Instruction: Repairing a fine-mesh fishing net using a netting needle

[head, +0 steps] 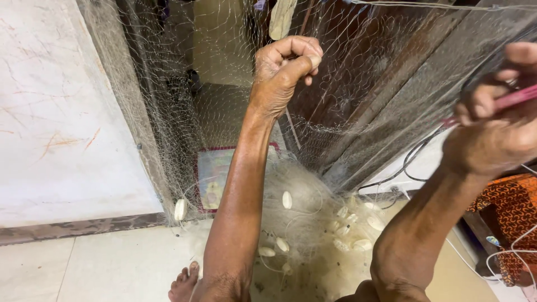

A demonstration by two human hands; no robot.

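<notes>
Pale floor tiles carry the heaped net (302,223), soft, light, easily snagged; left hand (282,67) fisted on its mesh, right hand (492,131) pinching a pink needle (517,98).

Bare forearms, no sleeves, barefoot

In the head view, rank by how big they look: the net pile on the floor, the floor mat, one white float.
1. Net pile
2. Floor mat, partly hidden by the arm
3. White float
</notes>
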